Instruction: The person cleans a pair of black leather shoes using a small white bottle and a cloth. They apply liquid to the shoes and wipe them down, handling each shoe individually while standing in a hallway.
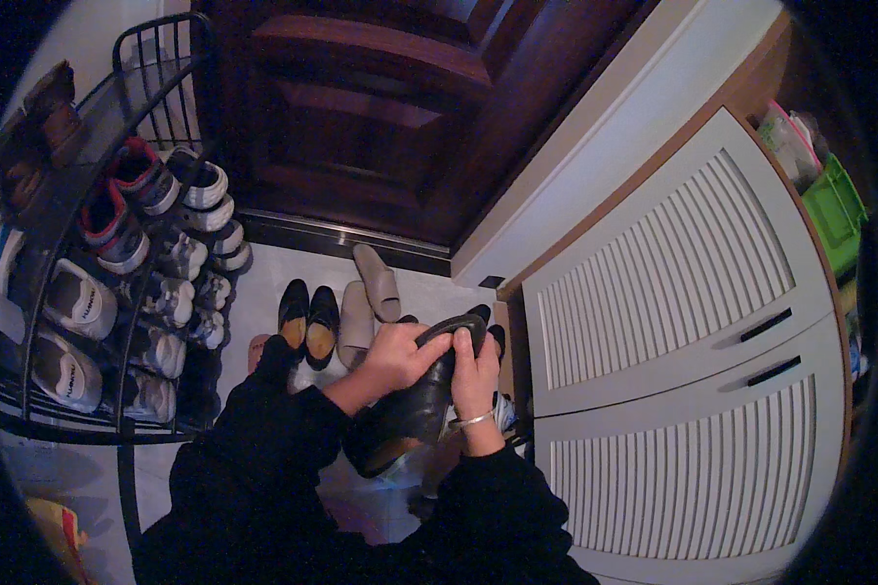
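Observation:
A black leather shoe (pixel 417 398) is held in front of me, its opening with a tan lining towards my body. My left hand (pixel 399 358) grips its far end from the left side. On the other side my right hand (pixel 475 369), with a silver bangle on the wrist, is closed around the same end, thumb on top. Both thumbs press near the curved dark edge of the shoe. Beyond my left wrist stands a pair of black shoes (pixel 322 325) with tan insoles. Beige slippers (pixel 356 322) lie beside them on the floor.
A black metal shoe rack (pixel 124 380) with several sneakers (pixel 143 175) fills the left. A dark wooden door (pixel 351 131) stands ahead. To the right is a white louvred cabinet (pixel 666 285), with a green plastic basket (pixel 834 212) on top. More dark shoes (pixel 496 338) lie beyond my right hand.

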`<state>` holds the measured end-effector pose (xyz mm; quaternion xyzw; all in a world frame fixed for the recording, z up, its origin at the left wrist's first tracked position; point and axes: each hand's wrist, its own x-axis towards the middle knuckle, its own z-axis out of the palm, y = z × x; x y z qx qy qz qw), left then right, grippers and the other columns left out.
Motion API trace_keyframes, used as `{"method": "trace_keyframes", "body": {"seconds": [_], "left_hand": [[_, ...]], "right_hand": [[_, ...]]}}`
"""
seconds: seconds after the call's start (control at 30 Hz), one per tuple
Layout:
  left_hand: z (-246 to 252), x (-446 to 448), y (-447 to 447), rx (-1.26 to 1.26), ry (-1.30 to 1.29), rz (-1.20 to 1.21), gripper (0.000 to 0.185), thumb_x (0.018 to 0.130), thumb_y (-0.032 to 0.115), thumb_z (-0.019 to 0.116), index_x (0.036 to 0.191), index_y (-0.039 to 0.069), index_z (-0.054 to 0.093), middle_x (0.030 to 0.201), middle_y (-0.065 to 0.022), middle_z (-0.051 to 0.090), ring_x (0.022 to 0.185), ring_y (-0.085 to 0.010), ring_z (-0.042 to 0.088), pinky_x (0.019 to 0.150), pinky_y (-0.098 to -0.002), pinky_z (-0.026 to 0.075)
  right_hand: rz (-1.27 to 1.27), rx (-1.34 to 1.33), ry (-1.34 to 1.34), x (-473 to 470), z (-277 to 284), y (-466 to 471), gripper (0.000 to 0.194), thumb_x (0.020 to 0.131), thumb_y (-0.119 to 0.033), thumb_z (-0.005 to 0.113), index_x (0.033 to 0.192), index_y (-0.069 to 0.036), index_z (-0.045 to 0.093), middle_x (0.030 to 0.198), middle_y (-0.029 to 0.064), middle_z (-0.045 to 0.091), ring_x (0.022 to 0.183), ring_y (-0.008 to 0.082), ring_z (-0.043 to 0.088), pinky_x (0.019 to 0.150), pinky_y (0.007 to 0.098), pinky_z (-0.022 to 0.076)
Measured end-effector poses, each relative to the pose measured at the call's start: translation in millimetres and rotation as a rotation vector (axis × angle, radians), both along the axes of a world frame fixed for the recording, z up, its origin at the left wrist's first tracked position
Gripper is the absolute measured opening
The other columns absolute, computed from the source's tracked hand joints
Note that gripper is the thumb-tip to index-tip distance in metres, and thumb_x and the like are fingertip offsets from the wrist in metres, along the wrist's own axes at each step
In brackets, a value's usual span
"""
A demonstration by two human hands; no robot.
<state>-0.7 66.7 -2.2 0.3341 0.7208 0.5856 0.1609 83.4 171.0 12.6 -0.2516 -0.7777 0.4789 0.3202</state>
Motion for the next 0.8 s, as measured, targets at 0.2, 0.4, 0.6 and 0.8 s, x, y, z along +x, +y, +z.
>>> {"method": "trace_keyframes", "body": {"seconds": [0.2, 0.4, 0.6, 0.8], "left_hand": [[2, 1, 1, -0.013, 0.138, -0.045, 0.038, 0.084, 0.037, 0.057, 0.086, 0.0, 0.065, 0.081, -0.023, 0.063, 0.077, -0.0404, 0.06, 0.068, -0.0429, 0.047], [5, -1, -2, -0.009, 0.126, -0.057, 0.039, 0.085, 0.036, 0.057, 0.089, -0.002, 0.063, 0.08, -0.0233, 0.063, 0.075, -0.0375, 0.062, 0.068, -0.0419, 0.047], [7, -3, -6, 0.1, -0.087, -0.111, 0.038, 0.089, 0.034, 0.053, 0.09, -0.003, 0.063, 0.077, -0.0166, 0.063, 0.071, -0.0221, 0.06, 0.068, -0.0365, 0.046], [8, -6, -8, 0.186, -0.089, -0.13, 0.04, 0.089, 0.034, 0.05, 0.086, -0.004, 0.062, 0.071, -0.02, 0.061, 0.063, -0.0227, 0.058, 0.062, -0.036, 0.044]], "right_hand": [[-0.045, -0.052, -0.046, 0, 2, 5, 0.043, 0.085, -0.039, 0.061, 0.095, 0.002, 0.057, 0.085, 0.0136, 0.063, 0.078, 0.0238, 0.06, 0.072, 0.0335, 0.0469], [-0.061, -0.028, -0.022, -2, 0, 3, 0.038, 0.084, -0.035, 0.062, 0.096, 0.001, 0.059, 0.085, 0.0125, 0.064, 0.077, 0.0231, 0.061, 0.072, 0.0333, 0.0473], [-0.07, 0.026, -0.024, -3, 1, 1, 0.036, 0.083, -0.032, 0.064, 0.097, 0.001, 0.059, 0.084, 0.0133, 0.064, 0.075, 0.0234, 0.062, 0.07, 0.0341, 0.0482], [-0.055, 0.056, 0.008, -1, 7, -6, 0.03, 0.085, -0.029, 0.062, 0.09, 0.0, 0.059, 0.082, 0.0096, 0.061, 0.075, 0.0184, 0.056, 0.07, 0.0319, 0.046]]}}
